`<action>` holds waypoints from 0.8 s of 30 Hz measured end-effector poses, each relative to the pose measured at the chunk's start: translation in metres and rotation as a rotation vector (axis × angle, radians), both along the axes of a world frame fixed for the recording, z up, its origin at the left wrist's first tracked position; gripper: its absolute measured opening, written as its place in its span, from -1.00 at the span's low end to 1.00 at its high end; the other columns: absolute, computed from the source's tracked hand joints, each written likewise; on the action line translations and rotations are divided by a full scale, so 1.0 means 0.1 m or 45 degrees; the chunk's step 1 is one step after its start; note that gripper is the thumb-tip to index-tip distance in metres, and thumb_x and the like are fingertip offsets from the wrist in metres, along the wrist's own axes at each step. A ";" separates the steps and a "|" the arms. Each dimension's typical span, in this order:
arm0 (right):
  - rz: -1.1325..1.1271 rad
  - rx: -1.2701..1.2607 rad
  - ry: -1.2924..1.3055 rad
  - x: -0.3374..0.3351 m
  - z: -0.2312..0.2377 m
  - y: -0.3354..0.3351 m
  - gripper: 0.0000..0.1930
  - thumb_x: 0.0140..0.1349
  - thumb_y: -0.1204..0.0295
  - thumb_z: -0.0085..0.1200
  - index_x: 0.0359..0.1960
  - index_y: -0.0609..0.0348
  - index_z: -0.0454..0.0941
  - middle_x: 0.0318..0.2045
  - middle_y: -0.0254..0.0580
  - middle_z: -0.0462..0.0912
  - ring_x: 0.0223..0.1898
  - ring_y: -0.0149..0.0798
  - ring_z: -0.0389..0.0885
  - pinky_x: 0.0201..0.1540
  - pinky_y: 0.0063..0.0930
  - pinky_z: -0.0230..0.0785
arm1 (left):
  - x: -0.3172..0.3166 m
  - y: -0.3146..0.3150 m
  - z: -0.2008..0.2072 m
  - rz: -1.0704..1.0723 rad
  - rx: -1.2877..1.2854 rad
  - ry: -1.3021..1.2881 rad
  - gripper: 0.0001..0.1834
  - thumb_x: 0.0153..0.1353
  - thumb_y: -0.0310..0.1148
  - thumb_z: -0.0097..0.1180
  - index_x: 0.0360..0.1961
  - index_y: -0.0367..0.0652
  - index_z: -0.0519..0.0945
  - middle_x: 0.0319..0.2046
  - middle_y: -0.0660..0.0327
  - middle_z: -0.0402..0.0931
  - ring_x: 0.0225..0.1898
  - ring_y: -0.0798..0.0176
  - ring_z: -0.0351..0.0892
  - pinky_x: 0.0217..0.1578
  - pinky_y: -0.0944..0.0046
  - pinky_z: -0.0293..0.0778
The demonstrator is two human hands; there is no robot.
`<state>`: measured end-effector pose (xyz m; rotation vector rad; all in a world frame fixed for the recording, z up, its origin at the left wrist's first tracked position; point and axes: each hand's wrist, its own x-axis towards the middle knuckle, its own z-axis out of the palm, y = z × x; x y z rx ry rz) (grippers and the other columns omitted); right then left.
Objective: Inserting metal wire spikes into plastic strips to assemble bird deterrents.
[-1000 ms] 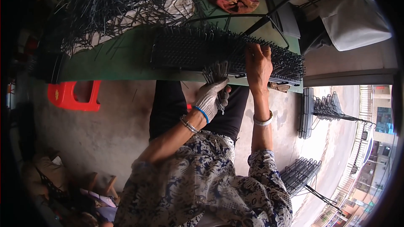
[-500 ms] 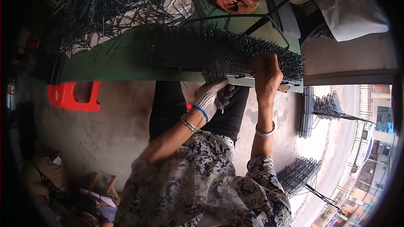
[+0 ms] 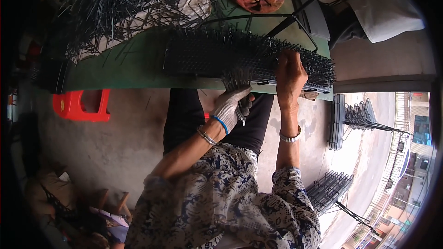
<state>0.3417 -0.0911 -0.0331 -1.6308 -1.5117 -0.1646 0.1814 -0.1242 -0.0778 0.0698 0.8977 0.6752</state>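
Observation:
My left hand (image 3: 230,106), in a whitish knit glove with dark fingertips, is closed around a bunch of thin dark metal rods (image 3: 236,79) that fan out towards the bench. Just beyond it lies a long black perforated rack (image 3: 203,60). Many short dark rods (image 3: 318,67) stand up from the rack's far side and right end. Over the right part of that rack is my bare right hand (image 3: 290,76), its fingers pinched together. What they hold, if anything, is too small and dark to make out.
The rack rests along the near edge of a green bench (image 3: 106,76). A large heap of loose dark rods (image 3: 124,4) covers a pale cloth (image 3: 196,2) at far left. A reddish glove (image 3: 258,0) and a black metal bar (image 3: 304,7) are farther back. A red stool (image 3: 83,106) stands left.
My right hand has shifted slightly left and away from me over the rack. The left hand with its bunch of rods has stayed nearly in place.

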 end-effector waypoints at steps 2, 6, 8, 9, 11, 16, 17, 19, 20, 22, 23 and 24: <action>-0.012 0.001 -0.035 -0.04 0.03 -0.06 -0.95 0.24 0.57 0.07 -0.29 0.15 0.52 -0.52 -0.11 0.60 -0.55 -0.24 0.58 -0.46 -0.43 0.41 | -0.02 -0.02 0.05 -0.039 0.028 0.017 -0.88 0.21 -0.37 0.22 -0.33 -0.18 0.57 -0.56 0.23 0.56 -0.68 0.42 0.47 -0.73 0.46 0.33; -0.025 -0.003 -0.077 -0.07 -0.02 -0.11 -0.94 0.24 0.56 0.07 -0.28 0.14 0.52 -0.50 -0.10 0.61 -0.53 -0.20 0.61 -0.45 -0.41 0.43 | 0.00 -0.05 0.00 -0.022 0.035 -0.023 -0.88 0.21 -0.36 0.22 -0.34 -0.17 0.56 -0.56 0.24 0.56 -0.68 0.42 0.46 -0.73 0.46 0.34; -0.038 0.009 -0.110 -0.08 -0.01 -0.12 -0.95 0.24 0.56 0.07 -0.28 0.13 0.53 -0.49 -0.10 0.62 -0.51 -0.16 0.63 -0.45 -0.40 0.44 | 0.00 -0.06 0.01 -0.029 0.041 0.005 -0.88 0.21 -0.36 0.22 -0.34 -0.16 0.56 -0.55 0.25 0.56 -0.68 0.42 0.46 -0.72 0.45 0.35; -0.037 0.011 -0.109 -0.09 0.00 -0.13 -0.95 0.24 0.56 0.07 -0.28 0.13 0.53 -0.49 -0.10 0.62 -0.51 -0.16 0.63 -0.45 -0.40 0.44 | -0.01 -0.06 0.02 -0.027 0.042 0.006 -0.88 0.21 -0.36 0.22 -0.34 -0.16 0.56 -0.55 0.25 0.56 -0.68 0.42 0.46 -0.72 0.45 0.35; -0.021 -0.014 -0.029 -0.10 0.03 -0.13 -0.94 0.25 0.55 0.07 -0.28 0.13 0.53 -0.49 -0.11 0.62 -0.50 -0.16 0.63 -0.45 -0.40 0.44 | -0.03 -0.07 0.04 -0.040 0.036 -0.010 -0.88 0.22 -0.35 0.21 -0.33 -0.16 0.56 -0.55 0.24 0.56 -0.67 0.43 0.46 -0.71 0.44 0.36; -0.016 0.028 -0.035 -0.02 -0.05 -0.09 -0.95 0.25 0.55 0.07 -0.27 0.14 0.53 -0.55 -0.14 0.60 -0.59 -0.26 0.59 -0.53 -0.43 0.40 | -0.02 -0.08 -0.05 -0.067 0.089 -0.030 -0.86 0.23 -0.30 0.20 -0.28 -0.12 0.58 -0.49 0.26 0.60 -0.58 0.44 0.57 -0.69 0.48 0.42; 0.000 -0.009 0.022 0.00 -0.06 -0.09 -0.95 0.26 0.54 0.06 -0.27 0.15 0.53 -0.56 -0.14 0.59 -0.62 -0.30 0.58 -0.56 -0.44 0.38 | -0.02 -0.09 -0.04 -0.070 0.084 -0.041 -0.86 0.23 -0.31 0.20 -0.28 -0.13 0.58 -0.49 0.25 0.60 -0.58 0.44 0.57 -0.69 0.48 0.43; 0.019 -0.009 0.007 0.05 -0.05 -0.05 -0.95 0.26 0.54 0.06 -0.27 0.15 0.53 -0.58 -0.14 0.58 -0.64 -0.33 0.57 -0.57 -0.46 0.37 | -0.02 -0.08 -0.01 -0.073 0.083 -0.035 -0.86 0.23 -0.31 0.20 -0.27 -0.14 0.58 -0.49 0.25 0.60 -0.57 0.43 0.57 -0.68 0.48 0.44; 0.040 -0.009 -0.007 0.06 -0.05 -0.04 -0.95 0.26 0.54 0.06 -0.27 0.15 0.53 -0.59 -0.15 0.57 -0.66 -0.36 0.56 -0.59 -0.48 0.35 | -0.02 -0.08 0.01 -0.073 0.081 -0.028 -0.86 0.23 -0.32 0.20 -0.27 -0.14 0.58 -0.48 0.24 0.60 -0.57 0.43 0.57 -0.68 0.47 0.44; 0.023 -0.013 -0.026 0.05 -0.04 -0.04 -0.95 0.26 0.55 0.06 -0.27 0.15 0.53 -0.59 -0.15 0.57 -0.66 -0.36 0.56 -0.59 -0.48 0.35 | -0.02 -0.09 0.00 -0.067 0.088 -0.040 -0.86 0.23 -0.33 0.20 -0.27 -0.15 0.58 -0.48 0.24 0.60 -0.57 0.42 0.57 -0.68 0.47 0.44; 0.005 -0.018 -0.047 0.05 -0.03 -0.04 -0.94 0.26 0.55 0.06 -0.27 0.15 0.54 -0.59 -0.15 0.58 -0.65 -0.37 0.57 -0.59 -0.49 0.35 | -0.02 -0.09 -0.01 -0.062 0.095 -0.053 -0.86 0.23 -0.33 0.20 -0.26 -0.15 0.58 -0.48 0.24 0.60 -0.57 0.42 0.57 -0.68 0.48 0.44; 0.005 -0.017 -0.047 0.05 -0.03 -0.04 -0.94 0.26 0.55 0.06 -0.27 0.15 0.54 -0.59 -0.15 0.58 -0.65 -0.37 0.57 -0.59 -0.49 0.35 | -0.02 -0.08 -0.01 -0.061 0.096 -0.054 -0.86 0.23 -0.33 0.20 -0.26 -0.15 0.58 -0.48 0.24 0.60 -0.57 0.42 0.57 -0.68 0.48 0.44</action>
